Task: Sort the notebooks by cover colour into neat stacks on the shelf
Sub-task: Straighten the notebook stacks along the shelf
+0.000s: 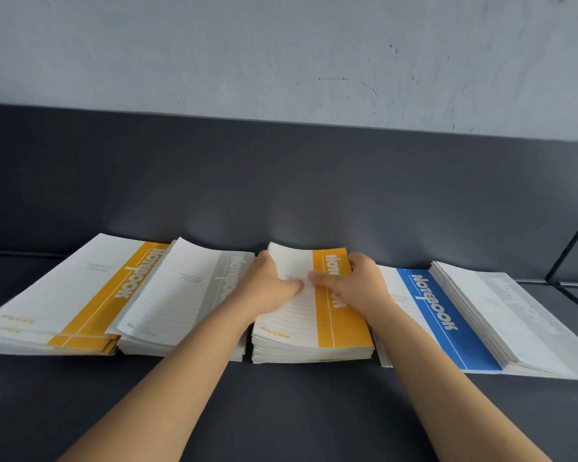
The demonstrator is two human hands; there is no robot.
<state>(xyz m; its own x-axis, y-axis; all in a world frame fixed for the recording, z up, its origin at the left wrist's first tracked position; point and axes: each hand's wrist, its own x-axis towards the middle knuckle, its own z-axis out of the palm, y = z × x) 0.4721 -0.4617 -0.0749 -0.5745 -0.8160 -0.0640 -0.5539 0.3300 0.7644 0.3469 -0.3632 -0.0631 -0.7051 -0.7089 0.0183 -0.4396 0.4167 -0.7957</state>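
Note:
Several stacks of notebooks lie in a row on the dark shelf [281,405]. From the left: a yellow-striped stack [64,305], a grey-striped stack [181,301], a middle yellow-striped stack [334,328], a blue-striped notebook [444,325] and a grey-striped stack [521,325] at the far right. My left hand [267,288] grips the left edge of the middle yellow stack's top notebook. My right hand [354,281] holds its right side, thumb across the cover. That notebook's far end curls up slightly.
A dark back panel [281,181] rises right behind the stacks, with a pale wall [281,55] above it. A dark vertical divider [574,241] stands at the far right. The left yellow stack is fanned and uneven.

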